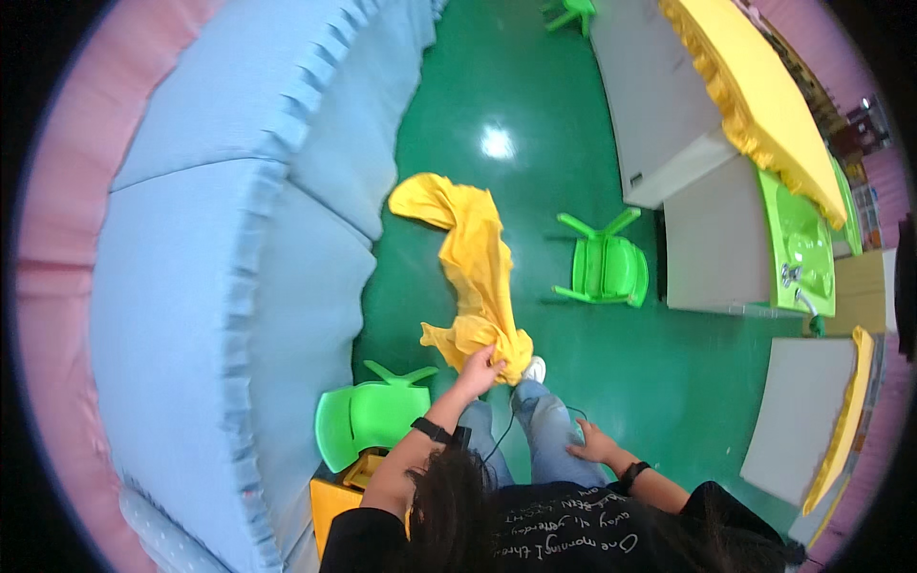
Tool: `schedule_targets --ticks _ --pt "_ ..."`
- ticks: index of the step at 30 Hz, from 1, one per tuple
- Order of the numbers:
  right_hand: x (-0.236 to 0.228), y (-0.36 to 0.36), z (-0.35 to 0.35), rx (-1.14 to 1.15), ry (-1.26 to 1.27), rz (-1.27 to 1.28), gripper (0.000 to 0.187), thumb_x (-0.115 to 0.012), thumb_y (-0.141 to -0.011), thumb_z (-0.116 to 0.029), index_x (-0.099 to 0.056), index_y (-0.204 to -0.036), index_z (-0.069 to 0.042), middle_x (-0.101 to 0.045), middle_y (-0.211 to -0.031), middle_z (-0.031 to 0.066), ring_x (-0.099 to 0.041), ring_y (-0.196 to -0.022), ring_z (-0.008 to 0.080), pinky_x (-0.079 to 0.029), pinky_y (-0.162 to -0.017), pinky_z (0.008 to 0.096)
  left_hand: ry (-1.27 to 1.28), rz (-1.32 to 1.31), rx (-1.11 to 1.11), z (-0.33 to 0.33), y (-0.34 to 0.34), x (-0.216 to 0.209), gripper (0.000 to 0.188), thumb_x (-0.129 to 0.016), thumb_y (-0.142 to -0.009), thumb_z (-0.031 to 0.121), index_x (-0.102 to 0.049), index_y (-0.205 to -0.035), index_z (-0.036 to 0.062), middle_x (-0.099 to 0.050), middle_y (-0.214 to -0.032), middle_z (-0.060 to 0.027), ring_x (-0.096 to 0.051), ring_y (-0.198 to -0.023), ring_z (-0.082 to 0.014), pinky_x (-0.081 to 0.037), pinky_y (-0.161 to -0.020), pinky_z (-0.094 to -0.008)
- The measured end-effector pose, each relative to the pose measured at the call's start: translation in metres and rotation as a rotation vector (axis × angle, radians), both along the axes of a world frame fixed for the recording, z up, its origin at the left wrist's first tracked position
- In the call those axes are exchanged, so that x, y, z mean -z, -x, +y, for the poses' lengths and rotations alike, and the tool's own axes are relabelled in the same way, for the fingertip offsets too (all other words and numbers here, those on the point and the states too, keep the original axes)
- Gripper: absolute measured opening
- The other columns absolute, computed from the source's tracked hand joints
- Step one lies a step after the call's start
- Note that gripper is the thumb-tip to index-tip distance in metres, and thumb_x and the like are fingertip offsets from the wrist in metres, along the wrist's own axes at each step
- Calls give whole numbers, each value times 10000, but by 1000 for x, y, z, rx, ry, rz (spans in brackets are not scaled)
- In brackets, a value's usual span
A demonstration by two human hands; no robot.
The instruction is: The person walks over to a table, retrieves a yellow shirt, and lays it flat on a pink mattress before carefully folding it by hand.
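Observation:
A long yellow cloth [475, 258] hangs or trails in folds over the green floor ahead of me, its far end bent to the left. My left hand [479, 371] is closed on the bunched near end, in front of my knees. My right hand [594, 444] is beside my right thigh, touching or close to the jeans. Its fingers are apart and nothing shows in them. A thin dark cord [495, 447] runs over my legs. One white shoe [535, 369] shows beside the cloth.
Blue ruffle-edged covers [191, 258] drape over furniture along the left. Small green chairs stand near my left arm [387, 415] and right of the cloth [611, 269]. A yellow wooden piece [334, 501] is by my left elbow. White cabinets [716, 239] and a green sink [807, 244] line the right.

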State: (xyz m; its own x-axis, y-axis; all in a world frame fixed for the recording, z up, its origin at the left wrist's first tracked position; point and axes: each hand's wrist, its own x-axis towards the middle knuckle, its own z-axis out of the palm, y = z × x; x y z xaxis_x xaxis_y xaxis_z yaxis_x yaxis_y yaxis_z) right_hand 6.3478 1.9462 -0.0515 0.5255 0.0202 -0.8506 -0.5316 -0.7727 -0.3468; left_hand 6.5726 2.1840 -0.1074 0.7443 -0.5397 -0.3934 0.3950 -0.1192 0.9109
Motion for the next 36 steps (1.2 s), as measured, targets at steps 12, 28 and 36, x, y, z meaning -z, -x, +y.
schedule_targets --ticks 12,28,36 --pt "-94 -181 153 -225 -676 -833 676 -603 -766 -194 -199 -1291 -51 -256 -1299 180 -340 -1171 288 -320 -961 361 345 -499 382 127 121 -375 135 -504 -749 -38 -518 -882 -16 -542 -839 -86 -535 -845 -209 -410 -734 -305" --pt "-522 -255 474 -654 -1503 -1362 369 -483 -853 -146 -442 -1192 -6 -505 -1176 120 -469 -1099 238 -372 -932 340 -1071 -1391 -545 326 241 -494 408 -607 -707 159 -504 -1096 86 -502 -1102 -147 -439 -1064 -355 -347 -911 -425" --pt "-595 -211 563 -700 -1228 -2022 541 -561 -786 -152 -343 -1270 -51 -442 -1240 140 -420 -1145 266 -333 -964 342 -1855 -1479 -1096 440 239 -546 260 -585 -648 60 -596 -907 65 -561 -983 -129 -458 -1006 -343 -303 -887 -456"
